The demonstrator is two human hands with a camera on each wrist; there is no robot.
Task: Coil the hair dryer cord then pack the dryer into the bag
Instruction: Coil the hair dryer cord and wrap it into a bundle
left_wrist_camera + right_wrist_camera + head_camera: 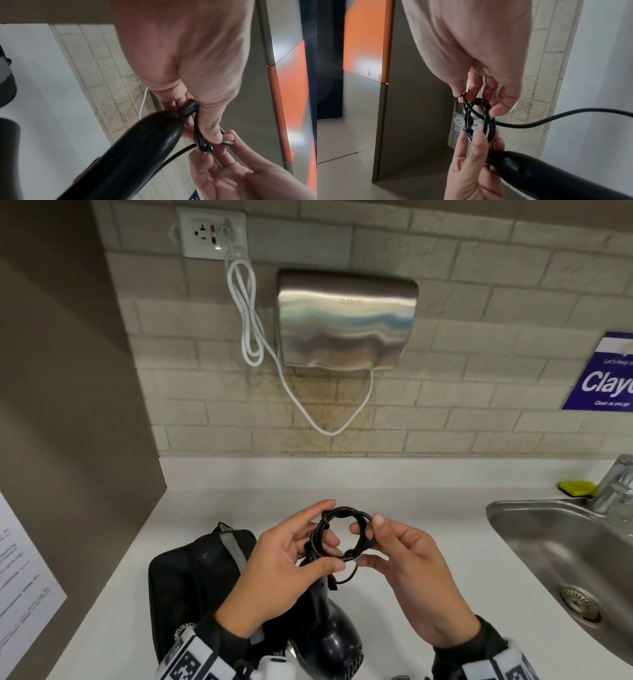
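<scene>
**Cord looped at the counter, dryer hanging below**

Holding a small black coil of cord (346,534) between both hands above a white counter (394,487), a person works at a washroom sink station. The left hand (291,563) has its fingers curled around the left side of the coil, thumb at the lower edge; the left wrist view shows the thumb and fingers pinching the bundled strands where the cord meets the dryer handle. The right hand (407,573) pinches the right side of the coil, thumb on top and fingertips beneath, and in the right wrist view its fingers (489,92) reach through and around the loops.

The black hair dryer (334,625) hangs below the coil, handle uppermost and its rounded body near the bottom of the head view, between the two wrists. One loose strand of cord runs out from the coil to the right in the right wrist view; where it ends cannot be seen.

A black bag (195,580) lies on the counter just to the left of the dryer, under the left forearm, with a grey strip along its upper edge.

On the tiled wall behind, a steel hand dryer (346,316) is mounted, its white cable (246,313) looped up to a wall socket (210,232). A steel sink (561,563) sits to the right, with a tap (616,484) and a yellow sponge (577,487) at its back edge. A blue sign (603,371) hangs on the wall at far right.
</scene>
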